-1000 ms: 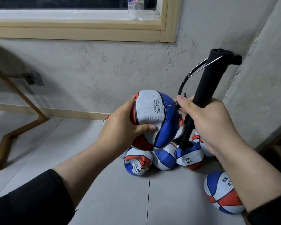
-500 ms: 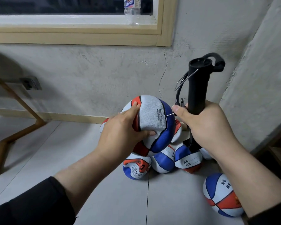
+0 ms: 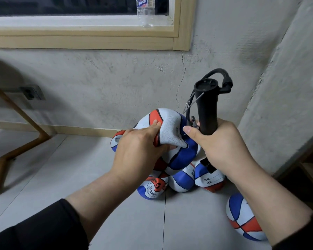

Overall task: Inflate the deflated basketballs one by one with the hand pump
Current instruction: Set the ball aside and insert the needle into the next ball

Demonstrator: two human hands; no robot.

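Two hands are busy: the left hand curls its fingers around a soft, dented basketball, held up above a pile of balls on the floor. The right hand wraps tight around the black pump, just beside that ball.

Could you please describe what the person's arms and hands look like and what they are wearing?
Both hands, left and right, are bare, with no gloves, rings or watch visible. Black long sleeves are pushed up, leaving the forearms uncovered.
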